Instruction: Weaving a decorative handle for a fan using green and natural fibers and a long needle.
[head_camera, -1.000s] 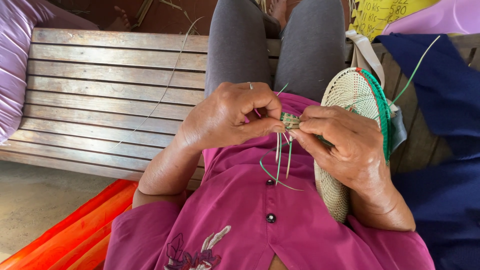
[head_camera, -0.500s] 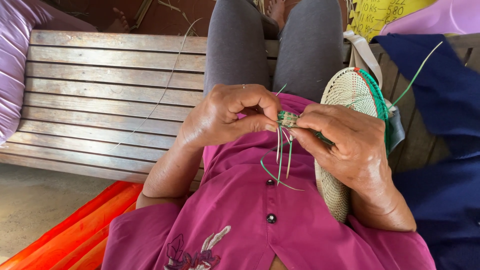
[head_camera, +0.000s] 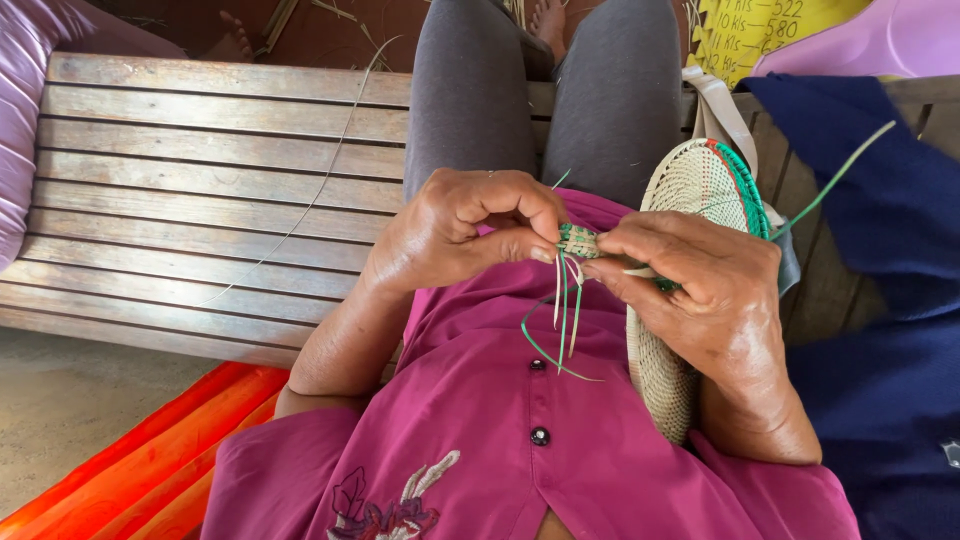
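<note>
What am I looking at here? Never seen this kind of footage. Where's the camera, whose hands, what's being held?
There is no machine here. One camera sits on a person's head and looks down at their lap. The left hand and right hand pinch a small green and tan woven piece between the fingertips, with loose strands hanging below. A round woven mat leans by the right hand. The person sits on a wooden bench; a dark blue cloth lies to the right.

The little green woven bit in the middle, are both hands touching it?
Touching. The head view shows the left hand and right hand both pinching the small green woven piece between their fingertips, with no gap on either side.
</note>
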